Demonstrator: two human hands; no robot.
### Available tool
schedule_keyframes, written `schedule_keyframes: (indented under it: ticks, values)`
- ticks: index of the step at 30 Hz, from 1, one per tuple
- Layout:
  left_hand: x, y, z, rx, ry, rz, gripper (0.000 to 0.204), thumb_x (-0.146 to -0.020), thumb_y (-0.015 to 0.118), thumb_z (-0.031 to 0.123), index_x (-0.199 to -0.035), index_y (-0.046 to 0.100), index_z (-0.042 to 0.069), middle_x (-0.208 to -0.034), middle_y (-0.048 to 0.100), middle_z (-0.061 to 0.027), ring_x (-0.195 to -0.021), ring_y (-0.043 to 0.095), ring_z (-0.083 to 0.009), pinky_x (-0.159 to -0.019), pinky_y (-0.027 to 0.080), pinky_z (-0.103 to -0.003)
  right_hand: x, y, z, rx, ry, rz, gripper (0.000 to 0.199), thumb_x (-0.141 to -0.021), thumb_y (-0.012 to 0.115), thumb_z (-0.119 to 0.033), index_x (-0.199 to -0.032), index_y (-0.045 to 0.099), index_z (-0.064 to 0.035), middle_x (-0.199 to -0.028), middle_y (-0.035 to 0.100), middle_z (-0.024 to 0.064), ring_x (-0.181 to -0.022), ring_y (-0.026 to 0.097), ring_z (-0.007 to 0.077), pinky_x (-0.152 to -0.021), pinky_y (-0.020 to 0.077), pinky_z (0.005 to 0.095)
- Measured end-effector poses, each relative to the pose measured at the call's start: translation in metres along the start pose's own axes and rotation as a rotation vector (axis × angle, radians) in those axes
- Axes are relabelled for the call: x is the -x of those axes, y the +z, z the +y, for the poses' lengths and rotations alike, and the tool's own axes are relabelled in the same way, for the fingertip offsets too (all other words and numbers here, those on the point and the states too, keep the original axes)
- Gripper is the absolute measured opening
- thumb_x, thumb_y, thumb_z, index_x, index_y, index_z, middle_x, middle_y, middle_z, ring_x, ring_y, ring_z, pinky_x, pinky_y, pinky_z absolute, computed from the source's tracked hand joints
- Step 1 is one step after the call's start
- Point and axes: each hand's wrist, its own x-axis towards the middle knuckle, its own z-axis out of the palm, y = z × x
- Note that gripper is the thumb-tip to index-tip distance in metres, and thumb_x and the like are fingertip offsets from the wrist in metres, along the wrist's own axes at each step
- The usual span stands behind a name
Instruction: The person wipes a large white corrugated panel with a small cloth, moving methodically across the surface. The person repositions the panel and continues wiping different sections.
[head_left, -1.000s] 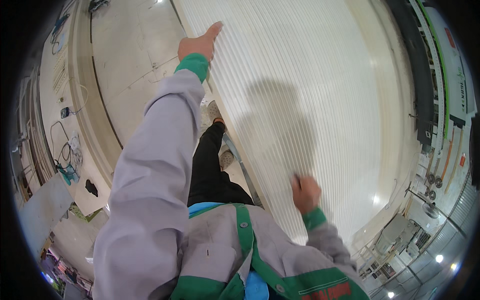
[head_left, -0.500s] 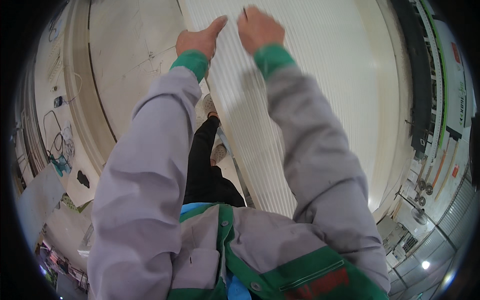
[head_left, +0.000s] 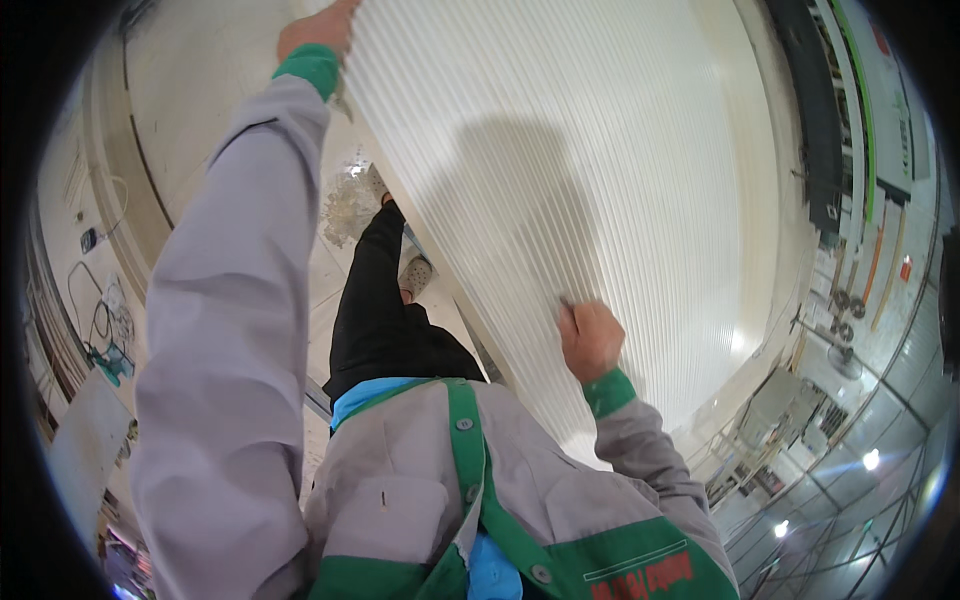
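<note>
A wide white panel with fine ribs [head_left: 660, 200] lies in front of me, its long edge slanting from upper left to lower right. My left hand [head_left: 318, 36] is at the far left of that edge, partly cut off by the top of the picture, so its fingers hardly show. Low over the near part of the panel, my right hand [head_left: 593, 342] is closed in a fist. A small thin dark tip [head_left: 566, 301] pokes out beside its thumb; the rest of the item is hidden in the fist.
Along the right runs a machine with a black beam [head_left: 808, 120] and a green stripe. Pale boards [head_left: 150, 185] line the left side, near cables and a teal object [head_left: 106, 362]. My shoe [head_left: 415, 277] is on the floor beside the panel's edge.
My right hand has come down and toward me along the panel, from beside the left hand. The left hand has shifted up and left. My view has moved slightly.
</note>
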Motion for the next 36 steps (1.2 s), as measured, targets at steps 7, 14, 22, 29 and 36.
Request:
schedule_keyframes:
  ticks: [7,14,22,29,36]
  values:
    - [0.022,0.006,0.010,0.328,0.098,0.034,0.080,-0.087,0.077,0.057,-0.114,0.066,-0.017,-0.109,0.073,-0.0198,-0.094,0.069,-0.0276,-0.087,0.054,-0.038,0.127,-0.025,0.028,0.116,0.182,-0.072,0.016,-0.085,0.076,-0.015,-0.079,0.063,-0.0063,-0.070,0.057,0.0107,-0.066,0.059,0.0329,-0.058,0.0446,0.0468]
    - [0.003,0.005,-0.003,0.277,0.115,0.027,0.085,-0.085,0.079,0.058,-0.118,0.064,-0.019,-0.114,0.071,-0.0229,-0.099,0.068,-0.0297,-0.091,0.053,-0.039,0.138,-0.025,0.035,0.062,0.206,-0.014,0.017,-0.086,0.075,-0.016,-0.078,0.062,-0.0071,-0.069,0.057,0.0104,-0.064,0.058,0.0320,-0.057,0.0450,0.0471]
    - [0.013,0.004,0.007,0.288,0.100,0.030,0.090,-0.084,0.080,0.058,-0.123,0.060,-0.021,-0.119,0.069,-0.0263,-0.106,0.067,-0.0321,-0.095,0.052,-0.040,0.074,-0.015,0.030,0.041,0.090,0.086,0.021,-0.088,0.075,-0.017,-0.076,0.060,-0.0082,-0.070,0.058,0.0102,-0.063,0.058,0.0323,-0.055,0.0455,0.0461]
    - [0.043,-0.003,0.017,0.378,0.034,0.029,0.095,-0.082,0.081,0.059,-0.126,0.058,-0.022,-0.124,0.068,-0.0294,-0.112,0.066,-0.0342,-0.098,0.052,-0.041,-0.180,0.051,-0.031,-0.027,-0.062,0.194,0.024,-0.092,0.071,-0.018,-0.077,0.056,-0.0074,-0.073,0.062,0.0132,-0.062,0.061,0.0332,-0.055,0.0476,0.0484]
    - [0.015,0.019,0.017,0.069,-0.043,0.524,0.091,-0.077,0.082,0.064,-0.108,0.064,-0.020,-0.100,0.071,-0.0229,-0.088,0.066,-0.0287,-0.080,0.055,-0.039,-0.479,0.107,-0.115,0.133,-0.175,0.119,0.027,-0.103,0.045,-0.024,-0.106,0.064,-0.0061,-0.097,0.074,0.0181,-0.089,0.072,0.0368,-0.080,0.0561,0.0520]
